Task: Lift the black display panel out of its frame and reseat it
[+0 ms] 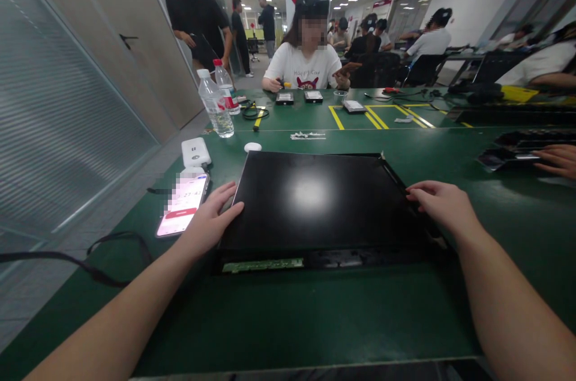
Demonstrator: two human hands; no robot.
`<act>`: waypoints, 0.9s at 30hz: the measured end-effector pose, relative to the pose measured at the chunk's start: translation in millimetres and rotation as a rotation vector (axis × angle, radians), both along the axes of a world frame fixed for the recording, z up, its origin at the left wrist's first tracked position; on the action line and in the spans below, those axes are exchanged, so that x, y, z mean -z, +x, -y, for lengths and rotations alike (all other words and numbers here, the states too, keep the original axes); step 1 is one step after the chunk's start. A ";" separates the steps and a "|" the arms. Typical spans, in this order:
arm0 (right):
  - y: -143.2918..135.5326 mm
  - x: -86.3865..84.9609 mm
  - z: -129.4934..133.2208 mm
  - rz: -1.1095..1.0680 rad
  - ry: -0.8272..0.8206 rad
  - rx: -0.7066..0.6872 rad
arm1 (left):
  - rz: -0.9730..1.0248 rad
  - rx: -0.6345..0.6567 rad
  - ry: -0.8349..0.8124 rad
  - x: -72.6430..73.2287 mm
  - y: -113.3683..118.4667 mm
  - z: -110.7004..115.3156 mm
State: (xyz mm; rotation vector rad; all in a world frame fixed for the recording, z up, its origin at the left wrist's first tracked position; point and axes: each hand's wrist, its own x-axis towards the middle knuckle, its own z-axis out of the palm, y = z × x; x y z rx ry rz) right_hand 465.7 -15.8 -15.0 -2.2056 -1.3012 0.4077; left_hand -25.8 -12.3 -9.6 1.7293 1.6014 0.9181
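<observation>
My left hand (pixel 215 213) lies along the left edge of the black screen panel (pixel 288 219), thumb apart from extended fingers; I cannot tell whether they grip. My right hand (pixel 443 204) has its fingers bent together at the right edge; whether they pinch anything cannot be told. The panel lies flat over a black frame (pixel 360 259), which projects along the near and right sides. A green circuit strip (pixel 263 265) runs along the near left edge. Green tabletop (pixel 315 321) extends from the frame to the near table edge, and right of my right hand. A lit phone (pixel 185 204) beside my left forearm shows digits, partly masked, ending "27:42". Far across, a person's white shirt (pixel 292 66) reads "Happy Cat". Bottle label (pixel 230 96): red and white, illegible.
</observation>
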 end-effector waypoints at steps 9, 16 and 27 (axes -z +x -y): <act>-3.9 -3.3 1.1 -0.034 0.050 0.002 | -0.291 0.092 0.016 11.7 -5.9 -5.5; -9.8 -10.3 2.1 -0.098 0.015 0.048 | -0.318 0.108 0.018 16.1 -7.8 -6.8; -8.4 -9.9 1.5 -0.158 0.059 0.074 | -0.287 0.108 -0.011 13.4 -8.1 -5.7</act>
